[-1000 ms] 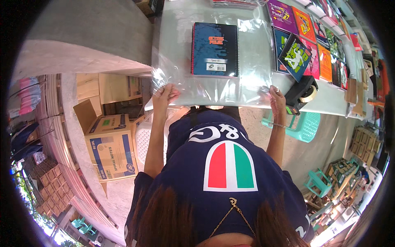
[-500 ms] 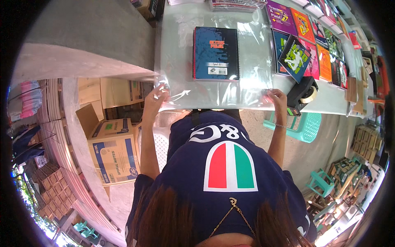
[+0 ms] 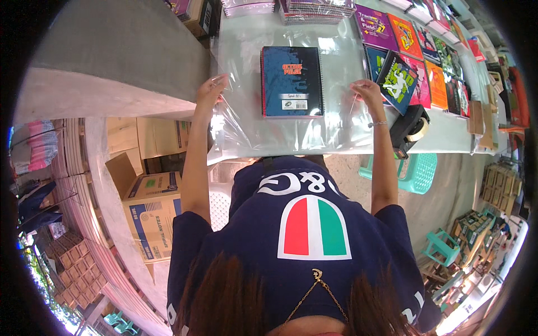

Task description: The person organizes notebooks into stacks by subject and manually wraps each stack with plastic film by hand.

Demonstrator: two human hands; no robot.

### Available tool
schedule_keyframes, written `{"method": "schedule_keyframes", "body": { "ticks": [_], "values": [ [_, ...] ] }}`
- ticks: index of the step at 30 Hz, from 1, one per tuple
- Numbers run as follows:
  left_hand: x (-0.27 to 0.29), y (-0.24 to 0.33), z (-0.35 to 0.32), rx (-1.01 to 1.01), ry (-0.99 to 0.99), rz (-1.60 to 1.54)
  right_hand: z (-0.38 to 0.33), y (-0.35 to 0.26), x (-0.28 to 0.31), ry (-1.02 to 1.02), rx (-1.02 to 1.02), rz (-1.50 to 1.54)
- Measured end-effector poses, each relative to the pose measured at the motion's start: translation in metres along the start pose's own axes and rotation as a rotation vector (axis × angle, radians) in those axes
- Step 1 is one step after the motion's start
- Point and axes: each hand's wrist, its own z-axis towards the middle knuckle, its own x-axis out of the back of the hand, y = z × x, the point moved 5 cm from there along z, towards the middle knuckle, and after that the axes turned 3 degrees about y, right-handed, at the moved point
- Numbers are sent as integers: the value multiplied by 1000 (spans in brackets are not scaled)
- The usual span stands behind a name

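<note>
A dark blue spiral notebook (image 3: 291, 84) with orange lettering and a white label lies flat on a clear plastic sheet (image 3: 238, 137). Spiral binding shows along its right side, and its left edge is red; whether others lie under it I cannot tell. Left of the notebook, my left hand (image 3: 211, 91) pinches the sheet's left side between its fingertips. On the opposite side, my right hand (image 3: 367, 94) pinches the right part of the film, next to the coloured notebooks. Raised folds of plastic run down from both hands toward the table's near edge.
A black tape dispenser (image 3: 408, 131) stands right of my right forearm. Colourful notebooks (image 3: 399, 78) spread over the table's right part, and notebook stacks (image 3: 318, 12) sit at its far edge. An open carton (image 3: 151, 215) is at lower left; a green stool (image 3: 419, 172) at right.
Both hands have moved away from the table's near edge, up along the notebook's sides, drawing the plastic with them. The notebook still lies flat.
</note>
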Motion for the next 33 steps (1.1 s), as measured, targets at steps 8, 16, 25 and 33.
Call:
{"method": "schedule_keyframes", "body": {
  "ticks": [8,16,25,33],
  "values": [
    [-39,64,-34,-92,-210,26,-34,-94,-34,-434,-36,75],
    [-55,78,-29,-257,-94,267,-23,-112,-42,-580,-66,-14],
    [-83,100,-36,-354,30,494,-16,-116,-66,-560,-78,100],
    [-129,83,-34,-376,-58,410,-27,-104,-122,-582,-78,180]
  ]
}}
